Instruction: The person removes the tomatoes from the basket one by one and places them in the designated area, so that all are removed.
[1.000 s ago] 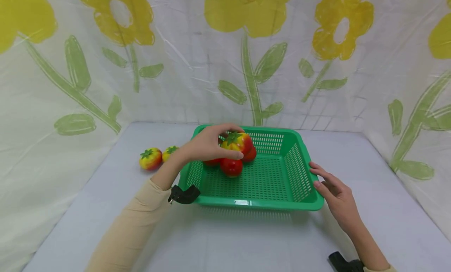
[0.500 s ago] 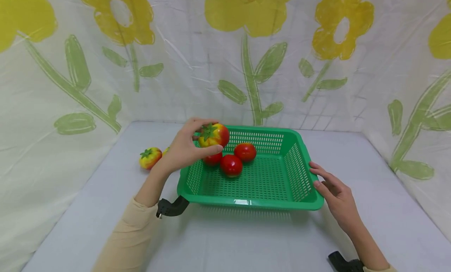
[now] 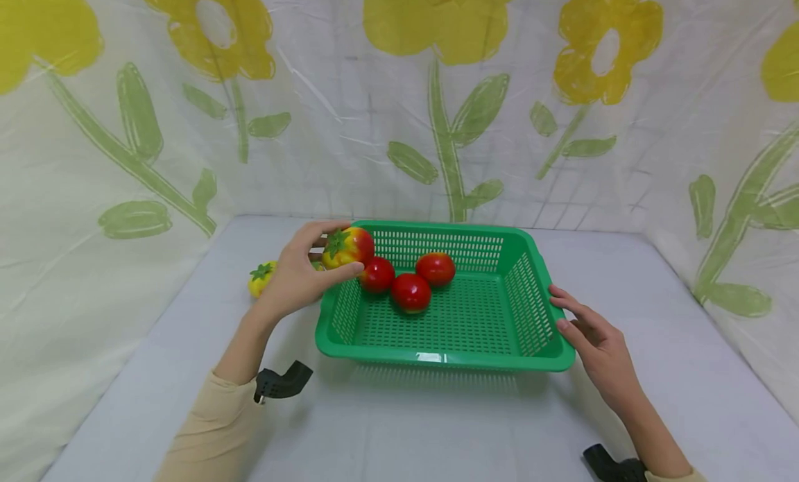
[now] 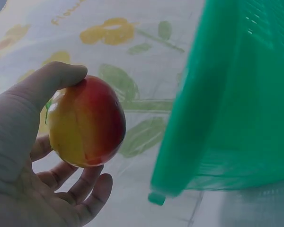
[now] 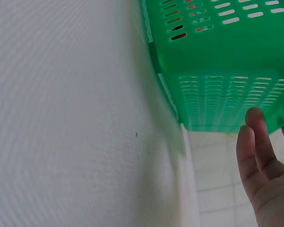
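Note:
A red-and-yellow tomato (image 3: 349,247) with a green leafy top is held between the thumb and fingers of my left hand (image 3: 299,274). It appears over the left rim of a green plastic basket (image 3: 431,358) in the head view; the left wrist view shows the tomato (image 4: 90,120) apart from the basket wall (image 4: 194,109). Three red tomatoes (image 3: 410,293) lie in the basket's left half. At the basket's right rim, my right hand (image 3: 596,347) touches with fingertips and thumb, its fingers loosely bent (image 5: 255,142).
Left of the basket, another red-and-yellow tomato (image 3: 261,279) lies on the white table (image 3: 437,433), partly behind my left hand. One more beside it is almost hidden by that hand. A white flower-print cloth (image 3: 337,121) hangs behind and along both sides.
My left hand has carried the red-and-yellow tomato leftward, from above the red tomatoes to the basket's left rim. The right hand and the basket stay in place.

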`<state>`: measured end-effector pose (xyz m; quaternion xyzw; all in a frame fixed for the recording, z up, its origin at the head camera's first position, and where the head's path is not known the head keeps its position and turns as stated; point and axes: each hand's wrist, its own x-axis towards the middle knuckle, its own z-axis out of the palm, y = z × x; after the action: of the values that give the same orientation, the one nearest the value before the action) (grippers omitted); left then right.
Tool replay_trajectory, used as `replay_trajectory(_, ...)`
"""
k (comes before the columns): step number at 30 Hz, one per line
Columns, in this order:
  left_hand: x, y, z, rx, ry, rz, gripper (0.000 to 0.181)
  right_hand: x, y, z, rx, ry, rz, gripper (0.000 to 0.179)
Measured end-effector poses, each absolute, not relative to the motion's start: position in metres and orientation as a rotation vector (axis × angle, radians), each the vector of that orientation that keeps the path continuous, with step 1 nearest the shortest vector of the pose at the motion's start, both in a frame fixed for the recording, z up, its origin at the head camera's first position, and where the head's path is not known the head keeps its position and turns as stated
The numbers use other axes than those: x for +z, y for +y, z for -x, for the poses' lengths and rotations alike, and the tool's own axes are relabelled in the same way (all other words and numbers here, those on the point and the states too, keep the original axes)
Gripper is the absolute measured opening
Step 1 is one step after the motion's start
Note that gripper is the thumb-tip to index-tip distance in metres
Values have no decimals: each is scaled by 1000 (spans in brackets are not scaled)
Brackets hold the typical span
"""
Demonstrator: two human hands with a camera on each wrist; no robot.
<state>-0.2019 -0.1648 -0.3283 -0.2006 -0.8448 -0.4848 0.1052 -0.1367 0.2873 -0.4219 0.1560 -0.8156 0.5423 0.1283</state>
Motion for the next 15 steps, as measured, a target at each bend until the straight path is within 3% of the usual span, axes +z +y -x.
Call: replay_trajectory(15,-335,-202,193,-1318,-2531,401,58,-421,288,137,1584,-2345,-485,38)
